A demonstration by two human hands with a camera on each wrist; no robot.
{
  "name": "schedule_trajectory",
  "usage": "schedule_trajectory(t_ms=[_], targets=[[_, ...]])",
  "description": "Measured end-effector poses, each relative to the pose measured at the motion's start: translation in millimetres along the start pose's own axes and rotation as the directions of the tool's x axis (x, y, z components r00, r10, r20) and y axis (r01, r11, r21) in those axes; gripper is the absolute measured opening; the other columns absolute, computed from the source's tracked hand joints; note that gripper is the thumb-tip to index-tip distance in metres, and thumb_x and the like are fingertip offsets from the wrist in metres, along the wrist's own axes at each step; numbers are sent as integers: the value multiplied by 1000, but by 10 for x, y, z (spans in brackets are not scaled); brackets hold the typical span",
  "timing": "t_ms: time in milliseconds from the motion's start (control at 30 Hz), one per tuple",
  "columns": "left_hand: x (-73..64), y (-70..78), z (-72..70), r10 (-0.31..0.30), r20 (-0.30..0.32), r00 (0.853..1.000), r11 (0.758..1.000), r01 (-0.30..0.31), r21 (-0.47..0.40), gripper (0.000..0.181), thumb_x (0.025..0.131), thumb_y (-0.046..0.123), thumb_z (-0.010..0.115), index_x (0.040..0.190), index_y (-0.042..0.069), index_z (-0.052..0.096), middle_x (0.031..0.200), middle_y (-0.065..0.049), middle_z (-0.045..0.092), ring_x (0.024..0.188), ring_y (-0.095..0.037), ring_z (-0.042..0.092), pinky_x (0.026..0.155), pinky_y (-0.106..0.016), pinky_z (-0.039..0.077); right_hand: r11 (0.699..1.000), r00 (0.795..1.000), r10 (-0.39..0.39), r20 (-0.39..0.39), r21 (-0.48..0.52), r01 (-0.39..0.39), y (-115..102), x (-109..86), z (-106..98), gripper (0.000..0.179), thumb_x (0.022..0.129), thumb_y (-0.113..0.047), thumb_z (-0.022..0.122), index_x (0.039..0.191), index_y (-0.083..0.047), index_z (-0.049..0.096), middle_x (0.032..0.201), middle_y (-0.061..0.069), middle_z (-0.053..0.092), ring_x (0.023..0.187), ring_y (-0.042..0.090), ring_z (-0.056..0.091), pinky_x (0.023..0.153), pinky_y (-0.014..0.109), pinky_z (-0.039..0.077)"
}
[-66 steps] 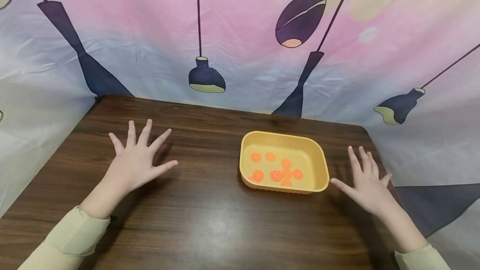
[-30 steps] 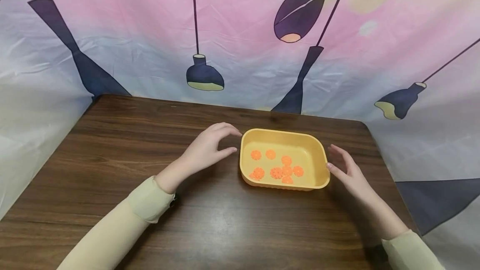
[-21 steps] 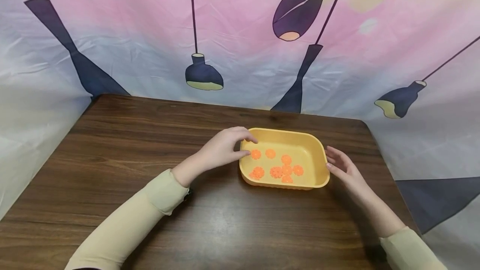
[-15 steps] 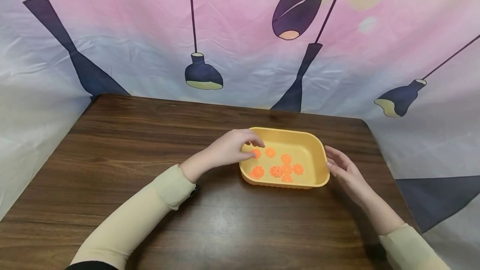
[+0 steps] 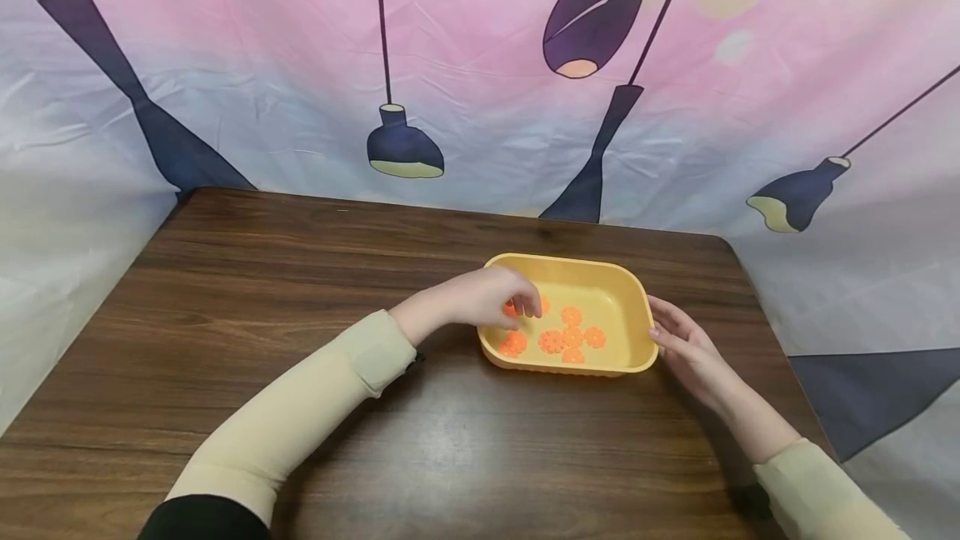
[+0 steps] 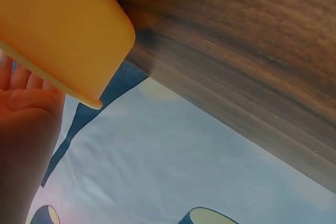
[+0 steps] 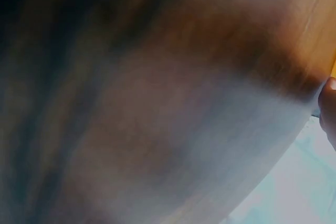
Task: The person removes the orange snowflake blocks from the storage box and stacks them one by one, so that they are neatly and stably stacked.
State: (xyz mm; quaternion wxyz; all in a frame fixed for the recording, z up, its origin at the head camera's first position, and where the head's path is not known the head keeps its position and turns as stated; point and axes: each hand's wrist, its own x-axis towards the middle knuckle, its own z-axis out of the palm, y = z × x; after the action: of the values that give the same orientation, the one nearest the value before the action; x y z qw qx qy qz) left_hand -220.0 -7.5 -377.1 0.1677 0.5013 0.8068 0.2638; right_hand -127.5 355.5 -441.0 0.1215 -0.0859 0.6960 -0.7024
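A yellow rectangular plastic tub stands on the table, with several small orange flower-shaped pieces lying on its bottom. My left hand reaches over the tub's left rim, fingers bent downward and thumb apart from them, above an orange piece at the left. The fingers partly cover that piece. At the opposite end, my right hand holds the tub's right rim, thumb on top and fingers along the outer wall. The left wrist view has the tub's outside beside the palm; in the right wrist view only a fingertip shows.
The dark wood-grain table extends around the tub. Behind it hangs a pastel cloth backdrop with printed lamps, close to the table's back edge. A pale sleeve crosses the table's left front.
My left hand has moved right from the open table over the rim into the tub, its spread fingers now bent. My right hand has closed in on the right rim. The tub stays put.
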Motion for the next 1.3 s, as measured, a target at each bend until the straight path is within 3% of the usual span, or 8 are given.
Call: schedule_trajectory(t_ms=[233,367,533,900,1300], targets=[[107,-15,-5,-27,130,991,999,23,26,23,90,-7,72,110,2,76,106,-10,78,93,-18,70,82,-20,55,999,1000,6,19,44,-6,13,13,7,46,111,-3,46,156,-10,38,145,-14,57,128,-1,60,103,15,52],[151,-3,5,-66,195,979,997,56,55,25,88,-9,72,109,4,76,103,-8,77,87,-14,66,79,-20,54,997,1000,0,31,72,-2,27,14,4,44,111,-2,45,154,-13,41,146,-14,58,128,0,61,102,16,53],[199,16,38,-125,232,965,990,106,92,27,87,-8,76,109,7,76,103,-6,74,88,-13,63,80,-24,53,994,999,-12,49,109,6,41,11,-6,43,111,-1,43,150,-19,45,146,-15,59,128,0,62,102,16,53],[269,19,185,-202,227,953,946,130,296,24,84,4,87,100,15,73,90,5,62,85,-11,55,78,-23,46,992,996,-8,84,128,-3,57,-4,-34,43,111,0,41,147,-24,47,146,-14,59,127,0,62,103,16,52],[263,33,193,-219,207,954,942,151,300,23,84,3,85,90,18,69,86,7,60,82,-10,54,73,-21,44,992,995,0,96,123,-12,85,-13,-49,43,112,-3,39,147,-27,47,147,-16,57,128,-1,60,104,14,50]])
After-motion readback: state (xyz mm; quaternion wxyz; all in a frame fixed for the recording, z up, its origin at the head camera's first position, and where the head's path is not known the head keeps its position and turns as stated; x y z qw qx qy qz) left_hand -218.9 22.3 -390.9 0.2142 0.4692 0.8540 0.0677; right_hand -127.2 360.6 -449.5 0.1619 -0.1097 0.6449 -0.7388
